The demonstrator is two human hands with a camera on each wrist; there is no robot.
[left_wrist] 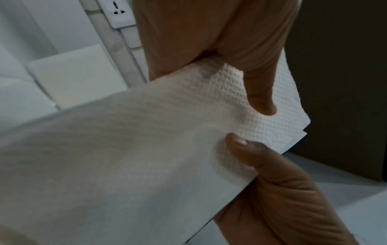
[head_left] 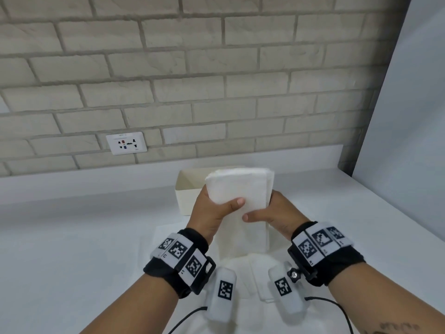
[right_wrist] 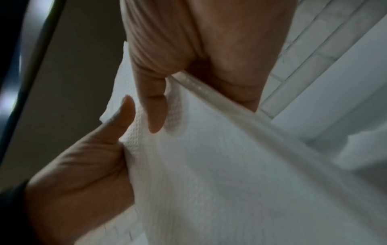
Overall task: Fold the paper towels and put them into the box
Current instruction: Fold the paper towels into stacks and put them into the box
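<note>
Head view: left hand (head_left: 212,213) & right hand (head_left: 277,215) pinch the folded white paper towel (head_left: 240,189) just above the cream box (head_left: 186,191), prob to drop it in.

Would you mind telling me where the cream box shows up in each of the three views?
Head: the cream box stands at centre on the counter, behind the paper towel that both hands hold.
Left wrist: it sits at the left edge of the picture, upper half.
Right wrist: not in it.
Shared landmark: the wall socket, seen in the head and left wrist views only.
</note>
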